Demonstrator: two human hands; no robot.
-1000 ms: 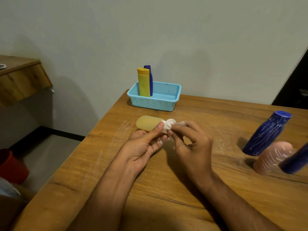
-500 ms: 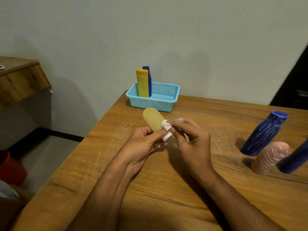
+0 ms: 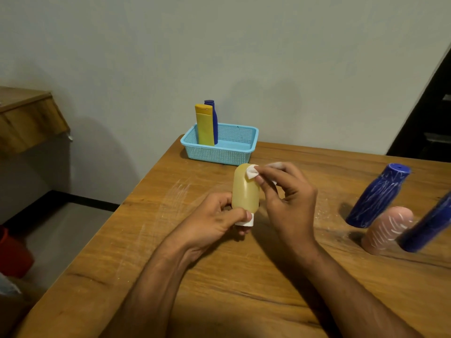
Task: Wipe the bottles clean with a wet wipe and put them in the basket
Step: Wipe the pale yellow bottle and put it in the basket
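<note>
The left hand (image 3: 214, 220) grips the white-capped lower end of a translucent amber bottle (image 3: 244, 191), holding it upside down with its rounded base pointing up, just above the wooden table (image 3: 219, 276) at the centre of the frame. The right hand (image 3: 288, 201) pinches a crumpled white wet wipe (image 3: 251, 171) between thumb and fingertips and presses it against the bottle's upper right side. Beyond the hands, at upper centre near the table's far edge, a light blue mesh basket (image 3: 227, 154) holds a yellow bottle (image 3: 204, 124) and a dark blue bottle (image 3: 212, 118), both upright in its left end. At the right edge stand a blue bottle with white streaks (image 3: 377, 196), a streaked pink bottle (image 3: 388, 229) and another blue bottle (image 3: 427, 225), close together, the last blurred
</note>
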